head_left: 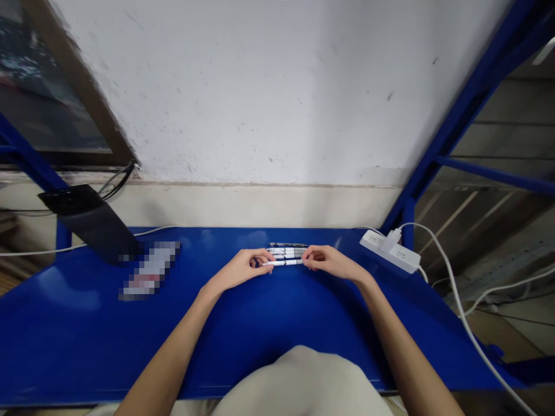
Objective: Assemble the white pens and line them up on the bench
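Note:
A white pen [287,262] lies crosswise between my two hands at the middle of the blue table [277,329]. My left hand [254,263] pinches its left end between thumb and fingers. At the other end, my right hand [323,259] closes its fingertips on the same pen. Just behind it, several more pens [287,252] are lined up side by side, mostly white with grey or dark parts. The rearmost is a dark pen [284,244]. My fingers partly cover the ends of the row.
A white power strip [390,251] with a plugged-in adapter sits at the right; its cable [455,289] runs over the table's right edge. At the left stand a black box-like object [93,222] and a blurred-out item [151,270]. Behind is a white wall [260,104].

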Available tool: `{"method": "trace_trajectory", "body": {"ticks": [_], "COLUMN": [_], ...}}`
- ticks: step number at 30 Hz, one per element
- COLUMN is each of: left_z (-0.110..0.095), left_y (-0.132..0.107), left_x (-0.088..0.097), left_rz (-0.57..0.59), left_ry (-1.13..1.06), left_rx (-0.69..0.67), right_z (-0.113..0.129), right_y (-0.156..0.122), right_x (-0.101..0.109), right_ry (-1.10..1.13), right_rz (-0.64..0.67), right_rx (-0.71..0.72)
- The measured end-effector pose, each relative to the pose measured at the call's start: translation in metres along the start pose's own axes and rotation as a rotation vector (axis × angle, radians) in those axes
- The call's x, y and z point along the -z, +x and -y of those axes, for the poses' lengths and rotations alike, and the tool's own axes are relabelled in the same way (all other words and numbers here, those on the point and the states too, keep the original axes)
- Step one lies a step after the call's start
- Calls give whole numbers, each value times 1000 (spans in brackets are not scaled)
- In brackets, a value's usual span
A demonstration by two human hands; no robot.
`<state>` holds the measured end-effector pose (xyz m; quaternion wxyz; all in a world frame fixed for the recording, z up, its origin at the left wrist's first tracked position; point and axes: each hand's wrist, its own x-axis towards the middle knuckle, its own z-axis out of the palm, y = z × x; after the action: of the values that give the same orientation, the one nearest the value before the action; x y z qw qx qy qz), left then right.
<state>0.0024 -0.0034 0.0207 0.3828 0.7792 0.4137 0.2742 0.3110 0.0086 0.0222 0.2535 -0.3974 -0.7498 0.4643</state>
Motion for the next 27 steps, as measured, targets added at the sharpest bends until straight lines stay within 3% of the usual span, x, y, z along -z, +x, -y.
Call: {"method": "trace_trajectory", "body": {"ticks": [4,8,16,24,27], "left_z": [0,-1,0,-1,-3], "left_y": [-4,-7,-7,-8,-9], "left_x": [2,2,3,4,5], "left_rz": [170,224,286,310,321], "left_ry": [65,122,146,142,113], "left_rx": [-30,-108,-119,-78,-72], "right_z": [1,4,6,14,35], "right_y": [-3,-6,-8,-8,-26], "right_x": [-2,-4,-6,-9,-14], "right_ry": [-30,-118,-266,-169,-132], "right_rz": [131,219,266,243,53], "right_rx": [-11,-27,5,-81,-15]}}
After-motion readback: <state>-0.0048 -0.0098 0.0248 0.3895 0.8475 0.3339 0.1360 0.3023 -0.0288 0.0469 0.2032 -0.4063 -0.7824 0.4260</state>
